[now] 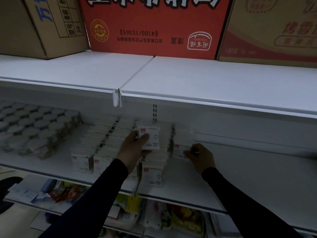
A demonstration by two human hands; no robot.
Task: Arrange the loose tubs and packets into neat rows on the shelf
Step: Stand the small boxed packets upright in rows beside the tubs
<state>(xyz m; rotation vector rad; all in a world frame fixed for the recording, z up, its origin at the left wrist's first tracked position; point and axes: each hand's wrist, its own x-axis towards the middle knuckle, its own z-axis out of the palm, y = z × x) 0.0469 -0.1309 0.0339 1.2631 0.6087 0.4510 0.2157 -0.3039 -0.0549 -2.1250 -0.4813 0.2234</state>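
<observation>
Most packets already stand in rows on the shelf (240, 182); your left hand (135, 148) grips one lifted packet (150, 138); your right hand (200, 157) pinches the end-row packet (180, 149); few left, seemingly.

On the top shelf (205, 79) three cartons stand side by side: one at the left (34, 26), one in the middle (154, 26), one at the right (274, 30). On the middle shelf (240, 177) below, tubs (37, 127) fill the left end, and rows of packets (103, 143) run front to back just right of them. The left hand (133, 148) holds a packet (150, 138) above those rows; the right hand (200, 157) touches another packet (181, 148) further right. Under this, a lower shelf (48, 210) carries mixed goods (171, 219).
</observation>
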